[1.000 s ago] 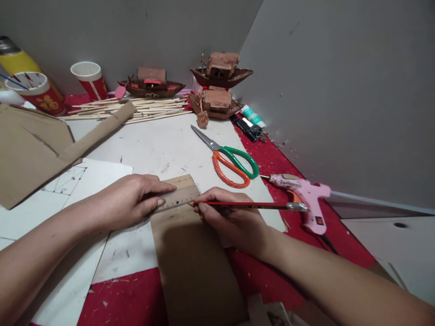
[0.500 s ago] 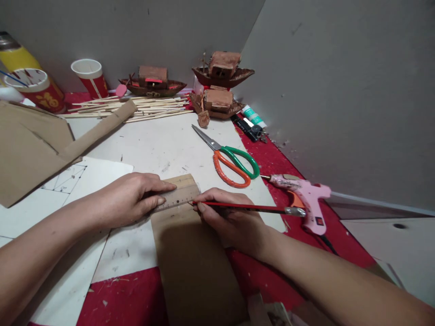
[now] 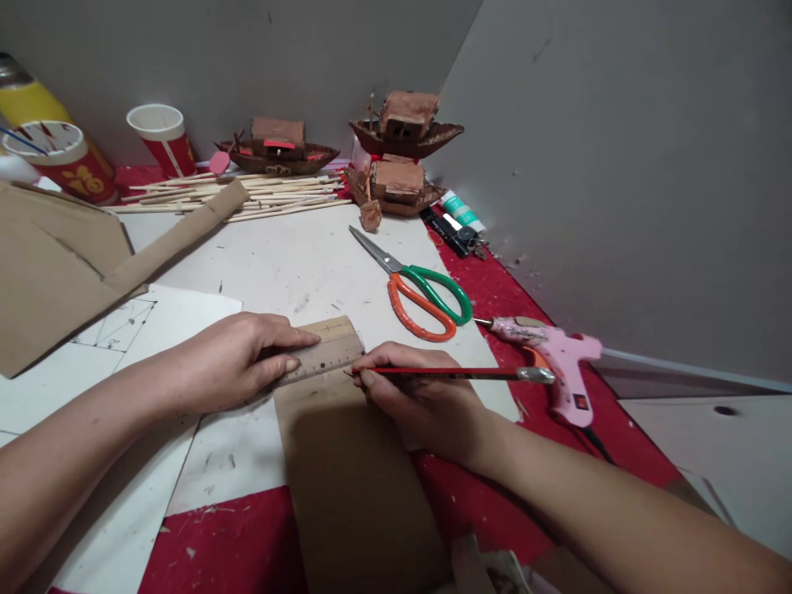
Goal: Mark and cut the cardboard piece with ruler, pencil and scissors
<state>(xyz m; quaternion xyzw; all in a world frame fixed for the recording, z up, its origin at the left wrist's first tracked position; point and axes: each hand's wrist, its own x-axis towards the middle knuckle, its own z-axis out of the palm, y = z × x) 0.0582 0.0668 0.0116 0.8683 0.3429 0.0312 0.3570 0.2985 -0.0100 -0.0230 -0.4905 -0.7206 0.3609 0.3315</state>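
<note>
- We are seeing a bare left hand (image 3: 238, 363), its knuckles rounding smoothly under the skin.
- We are seeing a bare right hand (image 3: 426, 396), partly darkening with shadow.
- We are making out slim, tapering fingers (image 3: 290, 337) on the left, with a nail showing on the thumb.
- We are finding the left forearm (image 3: 92, 454) bare, narrowing toward an unadorned wrist.
- We are finding the right forearm (image 3: 587, 478) bare too, its lower edge shading darker and its outline broadening away from the wrist.

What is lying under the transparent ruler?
Brown cardboard shows through the transparent ruler. The left hand rests on the ruler's left part; whatever lies directly beneath its fingers is covered and cannot be seen.
</note>
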